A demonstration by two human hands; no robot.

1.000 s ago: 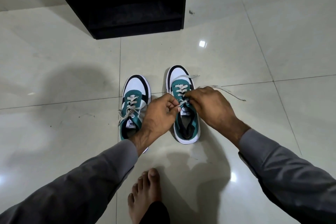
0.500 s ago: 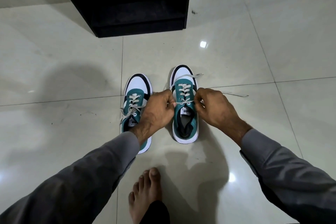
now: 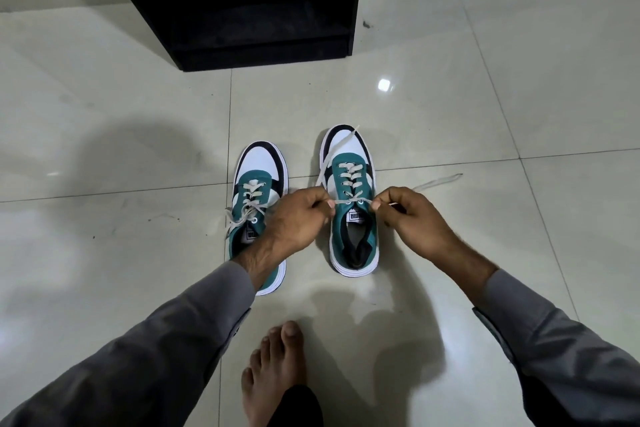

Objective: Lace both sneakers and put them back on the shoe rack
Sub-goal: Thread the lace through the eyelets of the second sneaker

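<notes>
looks like a home, probably an entryway or hall corner. glossy pale floor tiles (image 3: 450,114) with thin grout lines and a ceiling light glinting off them, a low black shoe rack (image 3: 263,10) against the wall, a pair of teal and white sneakers (image 3: 351,191) on the floor, and a bare foot (image 3: 277,364) on the tile.

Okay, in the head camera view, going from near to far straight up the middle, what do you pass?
Bare foot → right sneaker, its lace pulled taut between the left hand and the right hand → bare floor tiles → black shoe rack.
</notes>
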